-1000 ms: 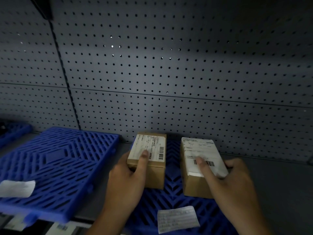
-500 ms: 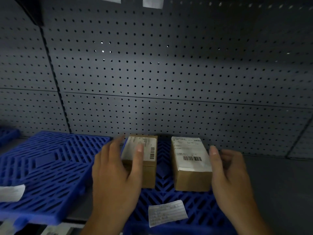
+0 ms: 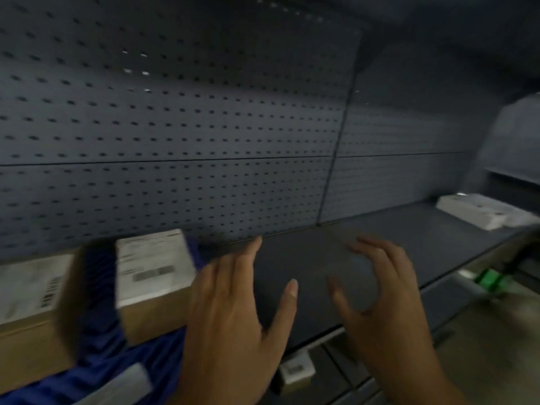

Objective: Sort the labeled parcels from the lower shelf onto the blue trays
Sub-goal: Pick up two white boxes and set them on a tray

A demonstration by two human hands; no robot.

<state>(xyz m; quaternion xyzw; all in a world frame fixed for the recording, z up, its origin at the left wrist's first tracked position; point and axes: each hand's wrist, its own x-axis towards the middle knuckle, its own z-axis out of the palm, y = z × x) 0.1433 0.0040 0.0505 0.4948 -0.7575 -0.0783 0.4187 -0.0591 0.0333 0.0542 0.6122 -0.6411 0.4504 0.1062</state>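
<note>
Two brown cardboard parcels are sitting side by side on a blue slatted tray [image 3: 99, 372] at the left of the shelf, each wearing a white shipping label with a barcode. The nearer parcel [image 3: 26, 311] is running off the left edge of the frame; the farther parcel [image 3: 155, 285] is standing just beside it, a strip of blue tray showing in the gap between them. You are holding your left hand [image 3: 233, 325] open and empty just right of the farther parcel, fingers spread, its edge overlapping the box's right side in this view; whether skin is touching cardboard is lost in the motion blur. You are keeping your right hand [image 3: 377, 299] open as well, fingers loosely curled around nothing, hovering above the bare dark shelf surface [image 3: 306, 258]. A small white paper tag [image 3: 117, 384] is lying on the tray's front part, blurred. A grey perforated back panel [image 3: 175, 118] is filling the wall behind. Far to the right, a flat white package [image 3: 479, 210] is lying on the shelf, well apart from both hands. A white label holder [image 3: 296, 369] is hanging on the shelf's front edge, and something green [image 3: 491, 279] is showing lower right, too blurred to name.
</note>
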